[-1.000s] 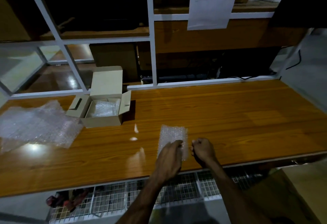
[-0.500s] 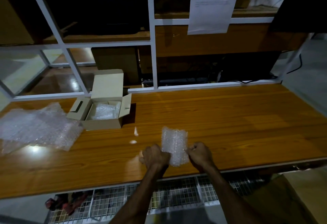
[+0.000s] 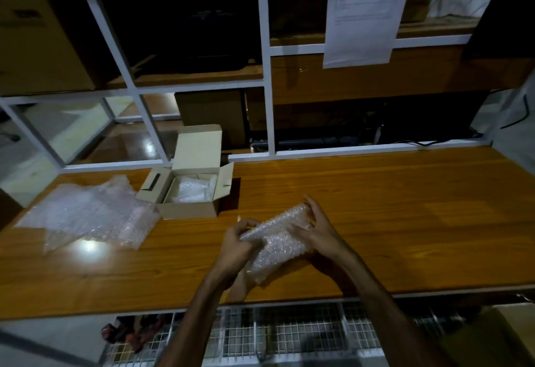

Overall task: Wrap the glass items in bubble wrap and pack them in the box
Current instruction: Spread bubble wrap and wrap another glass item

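Observation:
A bubble-wrapped bundle (image 3: 279, 240) is held slanted just above the wooden table (image 3: 390, 207). My left hand (image 3: 236, 246) grips its lower left end. My right hand (image 3: 317, 229) holds its upper right end, fingers curled over the wrap. Whatever is inside the wrap is hidden. An open cardboard box (image 3: 189, 185) stands to the upper left, lid up, with a wrapped bundle (image 3: 192, 191) inside. Loose bubble wrap sheets (image 3: 89, 216) lie left of the box.
A white metal frame (image 3: 266, 71) with shelves rises behind the table, and a paper sheet (image 3: 366, 10) hangs on it. Brown cartons (image 3: 37, 36) sit on the shelves. A wire mesh rack (image 3: 289, 334) runs below the table's front edge.
The bubble wrap lay flat on the table under my hands; both hands have lifted it and it is now a rolled, slanted bundle. The view has shifted closer.

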`<state>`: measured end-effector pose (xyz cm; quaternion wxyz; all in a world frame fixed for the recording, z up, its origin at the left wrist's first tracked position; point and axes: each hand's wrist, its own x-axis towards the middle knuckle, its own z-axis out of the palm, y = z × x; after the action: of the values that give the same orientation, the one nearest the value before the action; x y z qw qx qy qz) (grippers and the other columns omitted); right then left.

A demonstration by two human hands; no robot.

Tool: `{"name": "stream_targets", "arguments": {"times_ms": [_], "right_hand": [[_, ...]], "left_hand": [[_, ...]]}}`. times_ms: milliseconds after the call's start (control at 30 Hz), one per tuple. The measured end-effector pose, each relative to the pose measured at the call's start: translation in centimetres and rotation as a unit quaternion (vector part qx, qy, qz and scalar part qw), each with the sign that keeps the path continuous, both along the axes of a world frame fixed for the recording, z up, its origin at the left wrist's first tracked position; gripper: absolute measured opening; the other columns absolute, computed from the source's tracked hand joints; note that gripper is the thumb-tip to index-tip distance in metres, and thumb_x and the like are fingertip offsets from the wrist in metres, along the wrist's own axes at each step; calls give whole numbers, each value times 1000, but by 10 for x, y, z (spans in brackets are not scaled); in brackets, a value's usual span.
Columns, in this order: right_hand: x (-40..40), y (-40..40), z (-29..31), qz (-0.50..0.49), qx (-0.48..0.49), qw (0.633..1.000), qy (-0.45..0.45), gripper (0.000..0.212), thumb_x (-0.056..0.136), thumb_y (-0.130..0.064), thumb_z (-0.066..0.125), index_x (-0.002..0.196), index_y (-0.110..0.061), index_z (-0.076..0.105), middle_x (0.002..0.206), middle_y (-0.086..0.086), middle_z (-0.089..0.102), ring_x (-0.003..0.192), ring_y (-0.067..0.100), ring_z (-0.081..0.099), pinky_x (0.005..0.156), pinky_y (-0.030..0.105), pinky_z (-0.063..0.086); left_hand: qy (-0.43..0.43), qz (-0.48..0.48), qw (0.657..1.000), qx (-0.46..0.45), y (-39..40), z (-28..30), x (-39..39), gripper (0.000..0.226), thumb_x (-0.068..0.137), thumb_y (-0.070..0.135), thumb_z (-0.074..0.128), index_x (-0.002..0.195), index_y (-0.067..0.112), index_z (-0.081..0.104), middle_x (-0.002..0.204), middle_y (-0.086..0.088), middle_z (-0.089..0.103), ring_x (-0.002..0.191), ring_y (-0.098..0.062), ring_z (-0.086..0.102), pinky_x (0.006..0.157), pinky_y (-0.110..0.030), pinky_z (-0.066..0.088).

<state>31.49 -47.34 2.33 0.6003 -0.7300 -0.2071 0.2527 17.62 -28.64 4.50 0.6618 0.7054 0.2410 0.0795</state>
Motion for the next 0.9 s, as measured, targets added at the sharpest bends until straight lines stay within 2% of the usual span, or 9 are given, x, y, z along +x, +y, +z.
{"name": "stream_targets", "arguments": {"times_ms": [67,167,233,300,367,467,567,767,900], "right_hand": [[-3,12,8,32,-9,999,-1,101,83,-40,86,160,-51,21,170,5,23,151,32,35,100,38,51],[-8,31,5,31,11,999,12,82,86,-32,84,146,-60,36,157,13,41,129,33,57,88,49,63],[-18,45,3,-17,18,1000,-2,63,91,-30,80,135,-52,42,146,8,47,120,29,60,84,49,64],[-30,57,5,-64,38,997,-30,47,96,-28,74,130,-39,44,141,-3,45,123,25,54,80,37,59],[-39,68,6,-81,43,995,-48,37,99,-27,70,125,-34,45,135,-10,45,126,22,49,82,31,51],[-45,81,10,-51,32,998,-30,27,101,-30,66,116,-43,48,139,-8,46,130,29,51,96,55,56],[-45,89,21,0,13,1000,-11,32,100,-26,68,119,-45,51,142,-9,46,128,27,54,94,55,60],[-37,115,35,38,31,998,50,80,90,-3,77,140,-52,37,138,3,57,113,29,69,72,45,66],[-32,146,43,26,24,998,54,71,88,-9,82,143,-38,47,131,5,67,110,26,73,80,49,65]], "left_hand": [[-17,12,1000,-22,7,3,-13,24,90,-3,72,110,10,71,116,-14,75,101,-32,75,88,-55,63],[-47,96,991,-76,14,0,-32,34,91,0,75,122,10,66,117,-14,77,103,-33,76,90,-57,62],[-65,149,981,-110,19,-5,-41,48,91,2,76,133,14,57,122,-16,75,103,-33,77,83,-52,64],[-73,160,977,-120,21,-9,-51,60,93,4,75,142,24,47,123,-15,74,103,-31,77,79,-47,65],[-71,142,981,-114,23,-10,-60,75,94,7,75,151,38,38,126,-11,71,107,-31,76,84,-53,64],[-78,136,984,-90,27,-8,-64,86,94,6,75,156,48,32,136,0,60,117,-28,70,91,-57,62],[-99,170,977,-79,41,-7,-60,89,92,-1,75,158,43,33,138,2,58,118,-26,69,89,-53,64],[-119,176,971,-112,87,-5,-53,82,92,-2,74,158,32,38,137,-11,66,113,-32,74,89,-60,62],[-150,127,970,-144,126,2,-54,67,94,-5,68,152,20,47,135,-15,69,117,-37,72,95,-62,59]]}}
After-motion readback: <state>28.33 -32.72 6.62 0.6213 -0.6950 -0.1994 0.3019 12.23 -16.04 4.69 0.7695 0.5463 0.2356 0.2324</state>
